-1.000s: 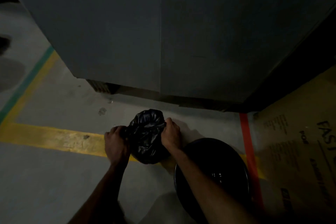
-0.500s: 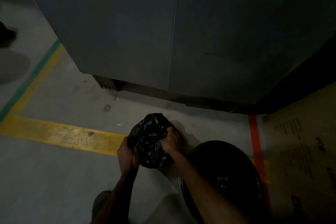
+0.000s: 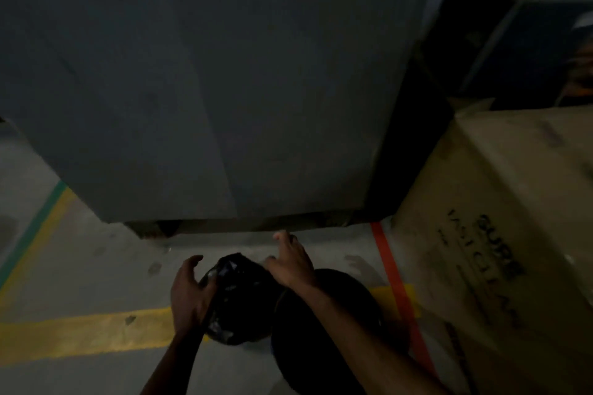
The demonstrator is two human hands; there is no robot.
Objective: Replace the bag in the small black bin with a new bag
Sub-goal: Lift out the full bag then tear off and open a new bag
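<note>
A: What is being shown around?
B: A grey floor (image 3: 80,266) with a yellow line (image 3: 80,335), a grey cabinet (image 3: 224,90) and a cardboard box (image 3: 513,234) are being shown.
A: And the bag?
B: A crumpled black bag (image 3: 239,301) is being cupped beside the black bin (image 3: 337,330) by the left hand (image 3: 189,293); the right hand (image 3: 290,261) is being held spread above it.

Black bag (image 3: 239,298), seemingly black bin (image 3: 333,330), yellow floor stripe (image 3: 83,335).

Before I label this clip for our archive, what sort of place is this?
Probably a warehouse or factory floor. The concrete floor carries painted yellow line and red line markings, a large printed cardboard box stands at the right, and a big grey cabinet looms over the small black bin.
</note>
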